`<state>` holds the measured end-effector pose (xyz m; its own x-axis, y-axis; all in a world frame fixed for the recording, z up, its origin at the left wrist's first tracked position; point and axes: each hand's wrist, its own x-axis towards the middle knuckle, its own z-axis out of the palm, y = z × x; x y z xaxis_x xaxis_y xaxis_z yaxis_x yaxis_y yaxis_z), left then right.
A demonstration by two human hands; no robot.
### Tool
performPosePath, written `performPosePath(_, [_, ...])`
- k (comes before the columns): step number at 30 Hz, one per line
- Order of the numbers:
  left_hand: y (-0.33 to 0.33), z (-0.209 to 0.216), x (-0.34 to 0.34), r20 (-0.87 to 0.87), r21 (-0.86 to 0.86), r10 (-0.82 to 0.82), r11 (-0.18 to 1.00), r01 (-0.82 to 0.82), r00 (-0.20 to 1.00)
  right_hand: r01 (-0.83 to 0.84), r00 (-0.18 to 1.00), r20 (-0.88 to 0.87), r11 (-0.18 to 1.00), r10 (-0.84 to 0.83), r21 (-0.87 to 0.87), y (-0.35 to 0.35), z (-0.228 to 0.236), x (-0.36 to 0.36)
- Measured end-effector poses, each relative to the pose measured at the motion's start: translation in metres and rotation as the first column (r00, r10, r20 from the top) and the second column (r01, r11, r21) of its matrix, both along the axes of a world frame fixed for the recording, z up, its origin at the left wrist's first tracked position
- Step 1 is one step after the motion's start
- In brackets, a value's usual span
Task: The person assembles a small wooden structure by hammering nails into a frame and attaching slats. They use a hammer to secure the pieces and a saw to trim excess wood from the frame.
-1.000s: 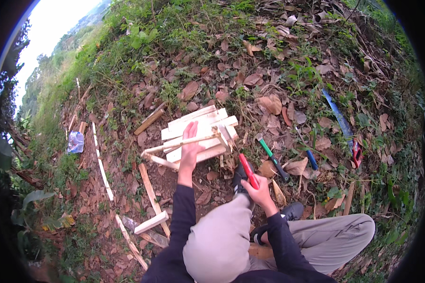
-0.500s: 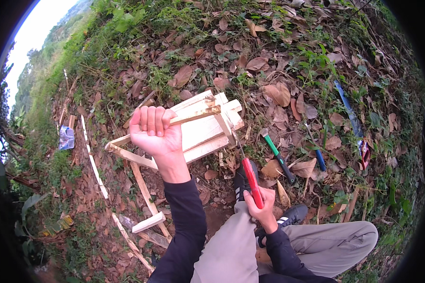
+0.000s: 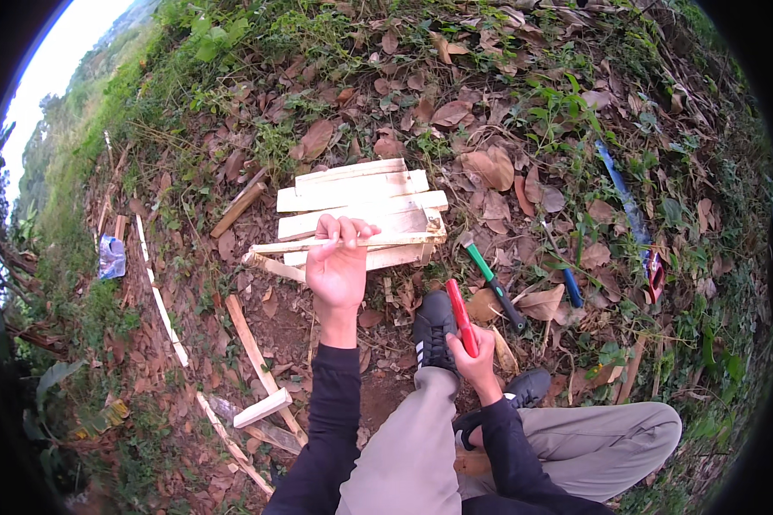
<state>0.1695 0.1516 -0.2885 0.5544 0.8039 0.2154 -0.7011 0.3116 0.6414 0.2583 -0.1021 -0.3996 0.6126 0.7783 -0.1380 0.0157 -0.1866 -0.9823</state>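
Observation:
My left hand (image 3: pixel 338 273) is closed around a thin strip of a pale wooden frame (image 3: pixel 404 239), its fingers curled over the wood. The frame is held above several pale boards (image 3: pixel 365 202) laid side by side on the ground, and covers some of them. In my right hand (image 3: pixel 479 360) is a slim red-handled tool (image 3: pixel 461 311), pointing up and away from me. Its far end shows no clear blade or tip, and it is apart from the frame. To its right lies a hammer (image 3: pixel 495 283) with a green and black handle.
Farther right lie a blue-handled tool (image 3: pixel 572 288) and a saw (image 3: pixel 625 202) with a blue blade cover and a red handle. Wood strips (image 3: pixel 262 365) and a small block (image 3: pixel 262 408) are at the left, with a plastic bag (image 3: pixel 112 257) beyond. My shoe (image 3: pixel 435 330) is near the boards.
The frame has tilted and come down in my left hand, uncovering more of the boards. The red-handled tool, near the frame's corner before, is now clear of it and slightly lower.

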Motion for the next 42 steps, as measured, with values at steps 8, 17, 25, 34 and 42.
performPosePath(8, [0.082,-0.073,-0.048,-0.713,0.675,0.694,0.638,0.372,0.104,-0.003,0.999,-0.033,1.000,0.004,0.015,0.009,0.017,0.004])
performPosePath(17, [0.074,-0.138,-0.049,-0.407,0.611,0.837,0.547,0.573,-0.365,0.089,0.996,-0.003,0.996,-0.089,-0.005,0.010,0.019,-0.010])
performPosePath(25, [0.074,-0.142,-0.051,-0.356,0.648,0.849,0.525,0.552,-0.391,0.036,0.998,0.051,0.999,-0.037,0.007,0.003,0.012,-0.010])
performPosePath(34, [0.080,-0.141,-0.050,-0.441,0.589,0.805,0.593,0.549,-0.397,0.035,0.999,-0.042,0.999,-0.035,-0.004,0.014,0.002,-0.004])
performPosePath(42, [0.065,-0.138,-0.041,-0.390,0.577,0.766,0.636,0.513,-0.511,0.091,0.996,0.009,0.996,-0.091,-0.014,0.017,0.005,-0.010])
